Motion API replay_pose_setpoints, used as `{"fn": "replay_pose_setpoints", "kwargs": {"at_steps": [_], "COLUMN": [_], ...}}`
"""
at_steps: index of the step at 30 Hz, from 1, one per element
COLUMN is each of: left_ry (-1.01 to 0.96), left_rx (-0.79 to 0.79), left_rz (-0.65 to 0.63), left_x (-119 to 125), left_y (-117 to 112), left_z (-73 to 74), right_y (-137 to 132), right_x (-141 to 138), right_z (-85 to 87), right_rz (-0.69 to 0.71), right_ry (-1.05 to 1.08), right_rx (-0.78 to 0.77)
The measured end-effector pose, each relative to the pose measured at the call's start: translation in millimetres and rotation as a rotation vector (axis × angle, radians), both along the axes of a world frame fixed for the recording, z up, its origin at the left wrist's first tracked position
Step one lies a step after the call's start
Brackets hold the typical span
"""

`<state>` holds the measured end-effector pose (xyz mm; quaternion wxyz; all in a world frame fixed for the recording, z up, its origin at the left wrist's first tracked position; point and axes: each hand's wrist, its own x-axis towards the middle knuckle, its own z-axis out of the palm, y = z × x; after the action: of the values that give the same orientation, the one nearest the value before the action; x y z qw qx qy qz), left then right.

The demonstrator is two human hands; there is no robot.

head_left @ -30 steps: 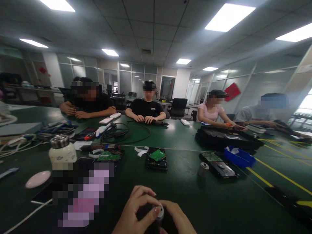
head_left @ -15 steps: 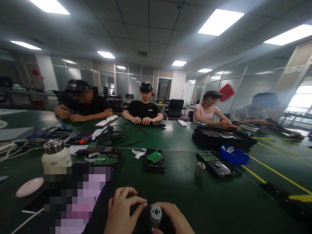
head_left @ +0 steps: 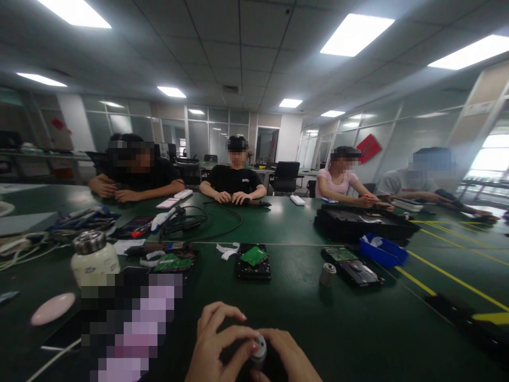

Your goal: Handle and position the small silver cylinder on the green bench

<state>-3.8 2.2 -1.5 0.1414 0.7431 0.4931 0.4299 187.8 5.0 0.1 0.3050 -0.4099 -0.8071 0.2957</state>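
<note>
Careful: your left hand (head_left: 217, 350) and right hand (head_left: 290, 358) both close on the small metal cylinder (head_left: 259, 351), held low over the near edge of the counter (head_left: 358, 329). Your left fingers (head_left: 234, 335) pinch its pale round cap and your right fingers (head_left: 278, 339) wrap its darker body. Smooth, rounded metal like that could slip from a fingertip pinch, I judge, and roll over the counter's matte green top. A second silver cylinder (head_left: 328, 274), short and stubby, stands farther out beside an opened hard drive (head_left: 352, 268), flat, black and hard-edged
</note>
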Motion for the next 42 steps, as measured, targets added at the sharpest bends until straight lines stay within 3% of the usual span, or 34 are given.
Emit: {"fn": "replay_pose_setpoints", "kwargs": {"at_steps": [8,14,20,28,35,39,42], "left_ry": [-0.021,-0.015,0.021,-0.011,0.003,0.008,-0.008], "left_rx": [-0.039,-0.118,-0.283,-0.331,-0.373,-0.375,-0.385], "left_rz": [-0.073,-0.209,-0.211,-0.213,-0.224,-0.23,-0.232], "left_x": [4.2,-0.9,-1.6,-1.0,1.6,1.4,1.7], "left_y": [0.0,1.9,3.0,3.9,5.8,5.5,3.9], "left_z": [5.0,-8.4,-12.5,-7.7,-3.4,-3.5,-3.1], "right_y": [1.3,0.7,3.3,-1.3,8.1,6.3,3.6], "right_x": [0.5,5.3,9.4,5.5,-5.3,1.7,16.8], "right_z": [-10.1,-21.0,-8.8,-1.0,7.4,21.0,19.9], "right_rz": [-0.002,-0.058,0.074,-0.135,-0.044,-0.096,-0.126], "right_ry": [0.043,0.191,0.123,0.318,0.254,0.252,0.226], "right_rx": [0.011,0.173,0.187,0.24,0.202,0.092,0.04]}}
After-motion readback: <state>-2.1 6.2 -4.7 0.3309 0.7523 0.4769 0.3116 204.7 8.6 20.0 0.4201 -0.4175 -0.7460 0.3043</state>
